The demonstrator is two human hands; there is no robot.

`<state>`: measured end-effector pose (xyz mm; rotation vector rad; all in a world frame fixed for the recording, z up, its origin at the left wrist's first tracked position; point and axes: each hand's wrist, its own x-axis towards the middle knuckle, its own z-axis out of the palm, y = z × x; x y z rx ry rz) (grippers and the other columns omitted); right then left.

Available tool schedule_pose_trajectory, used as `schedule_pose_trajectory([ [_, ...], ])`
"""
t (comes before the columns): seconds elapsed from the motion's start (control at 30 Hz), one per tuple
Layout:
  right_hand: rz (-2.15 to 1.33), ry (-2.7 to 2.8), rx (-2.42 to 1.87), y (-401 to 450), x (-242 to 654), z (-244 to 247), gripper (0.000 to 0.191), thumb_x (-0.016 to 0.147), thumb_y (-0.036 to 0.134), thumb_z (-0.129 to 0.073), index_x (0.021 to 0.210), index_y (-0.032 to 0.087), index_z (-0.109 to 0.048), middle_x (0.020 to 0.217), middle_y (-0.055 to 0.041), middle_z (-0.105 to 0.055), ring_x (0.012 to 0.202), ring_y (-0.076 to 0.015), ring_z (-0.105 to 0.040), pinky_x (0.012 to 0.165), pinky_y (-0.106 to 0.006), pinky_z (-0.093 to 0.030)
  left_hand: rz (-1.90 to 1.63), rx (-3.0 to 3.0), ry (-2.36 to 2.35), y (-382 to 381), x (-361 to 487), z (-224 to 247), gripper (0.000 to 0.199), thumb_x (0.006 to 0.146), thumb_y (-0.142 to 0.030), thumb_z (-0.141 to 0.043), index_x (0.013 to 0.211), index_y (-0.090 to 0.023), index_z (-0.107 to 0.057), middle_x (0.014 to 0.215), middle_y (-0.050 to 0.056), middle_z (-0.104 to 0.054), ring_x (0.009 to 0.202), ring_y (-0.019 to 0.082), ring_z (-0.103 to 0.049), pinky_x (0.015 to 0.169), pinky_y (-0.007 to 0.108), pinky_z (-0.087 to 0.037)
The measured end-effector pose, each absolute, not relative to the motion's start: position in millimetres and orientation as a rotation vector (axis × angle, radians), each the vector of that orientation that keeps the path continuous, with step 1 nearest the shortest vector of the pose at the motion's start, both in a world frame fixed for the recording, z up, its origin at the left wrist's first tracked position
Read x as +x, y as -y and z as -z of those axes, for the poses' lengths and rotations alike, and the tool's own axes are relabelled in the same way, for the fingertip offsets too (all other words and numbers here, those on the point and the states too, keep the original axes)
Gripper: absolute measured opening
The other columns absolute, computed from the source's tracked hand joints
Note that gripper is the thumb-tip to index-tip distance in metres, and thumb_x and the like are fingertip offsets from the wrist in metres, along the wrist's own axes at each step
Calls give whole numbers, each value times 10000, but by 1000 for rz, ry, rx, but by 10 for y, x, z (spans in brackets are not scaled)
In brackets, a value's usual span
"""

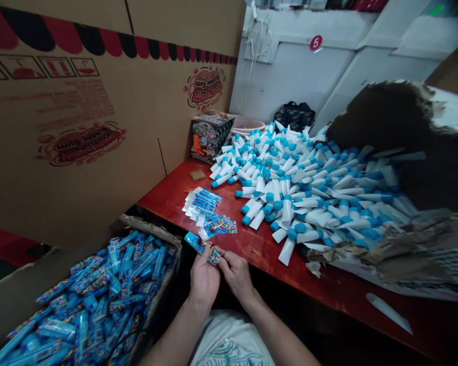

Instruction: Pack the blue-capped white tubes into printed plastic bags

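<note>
Above the table's front edge, my left hand is closed around a blue printed wrapper with a colourful pattern. My right hand pinches the same wrapper at its right end. Whether a tube is inside it I cannot tell. Just beyond my hands, flat printed wrappers lie fanned out on the red table. To their right is a large heap of white tubes with blue caps. Below left, an open cardboard box holds many blue printed tubes.
Tall printed cartons stand along the left. A torn sack lies on the right with tubes at its mouth. At the back are a small printed box, a pink basin and a dark bag. One loose white tube lies near the front right.
</note>
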<state>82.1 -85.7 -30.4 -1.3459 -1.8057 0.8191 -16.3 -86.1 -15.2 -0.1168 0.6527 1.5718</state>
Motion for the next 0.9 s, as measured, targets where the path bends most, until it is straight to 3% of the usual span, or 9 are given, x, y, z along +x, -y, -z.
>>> schedule_pose_trajectory([
  [0.1,-655,1962,-1342,726,823,235,305,911,394,-484,747,182,-630,692,-15,-595,647,-131,-566,607,-224,-414,-1602,12,-716,849,-355,168,81,790,-199,-633,849,-146,-614,691,12,-655,656,135,-638,669,273,-524],
  [0.2,-465,2107,-1309,541,821,151,238,874,415,-551,897,195,-640,850,-46,-603,788,-166,-575,702,-257,-441,-1627,107,-815,825,-589,213,171,807,-287,-622,912,-154,-596,571,-5,-615,558,168,-621,612,329,-521],
  [0.37,-290,2245,-1325,234,776,150,293,892,317,-531,1162,213,-577,1049,-85,-593,932,-198,-561,809,-305,-442,-1702,-48,-989,782,-1028,285,65,832,-195,-543,880,-156,-564,623,26,-629,483,138,-572,495,257,-459],
  [0.43,-141,2345,-1332,187,767,205,379,870,339,-564,1228,215,-545,1093,-108,-586,966,-229,-540,795,-333,-425,-1744,-133,-1049,792,-1201,305,68,804,-121,-511,847,-156,-549,758,73,-673,589,163,-633,558,280,-498],
  [0.53,39,2459,-1279,213,782,311,361,881,321,-539,1227,224,-553,1130,-113,-588,996,-249,-512,794,-355,-384,-1796,-214,-1053,856,-1408,341,63,791,-151,-486,822,-141,-540,980,157,-671,869,252,-676,713,358,-540],
  [0.63,159,2484,-1211,293,828,398,303,890,215,-481,1170,183,-592,1107,-113,-607,969,-237,-508,794,-358,-358,-1817,-227,-1047,955,-1512,374,79,783,-219,-501,826,-153,-515,1026,182,-655,984,299,-653,786,420,-536],
  [0.77,193,2476,-1163,386,911,438,278,865,141,-454,1075,152,-635,1033,-119,-623,930,-226,-504,749,-343,-343,-1750,-190,-1125,1081,-1427,354,101,759,-223,-522,845,-169,-513,963,143,-674,862,262,-685,729,390,-545],
  [0.9,168,2434,-1218,468,975,434,276,869,158,-462,1090,155,-627,1043,-117,-619,937,-227,-505,762,-341,-336,-1569,151,-1172,1146,-1020,304,319,726,-273,-621,1020,-172,-549,864,72,-675,645,191,-663,572,299,-508],
])
